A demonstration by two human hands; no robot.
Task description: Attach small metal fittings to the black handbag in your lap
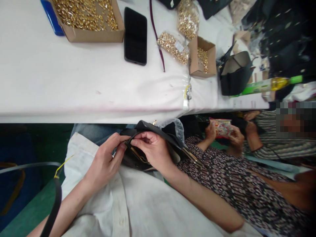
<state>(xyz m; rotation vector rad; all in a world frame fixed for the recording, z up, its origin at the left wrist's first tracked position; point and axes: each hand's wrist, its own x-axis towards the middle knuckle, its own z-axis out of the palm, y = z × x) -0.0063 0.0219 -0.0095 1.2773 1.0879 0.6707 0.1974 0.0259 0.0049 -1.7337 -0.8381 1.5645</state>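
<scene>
A black handbag [170, 136] with gold-coloured metal parts lies in the lap, below the table's edge. My left hand [110, 156] pinches the bag's edge between thumb and fingers. Close beside it, my right hand [155, 149] is closed on the same edge, its fingers curled partly inside the opening. The fingertips nearly meet, and any small part between them is hidden. Clear plastic wrap [176, 126] shows at the bag's far side.
On the white table [61, 75] are a cardboard tray of gold fittings [96, 35], a phone [135, 36], bags of gold pieces [172, 46], a small box [197, 62] and a bottle [269, 85]. At right, a co-worker's hands [235, 136] hold a packet [222, 127].
</scene>
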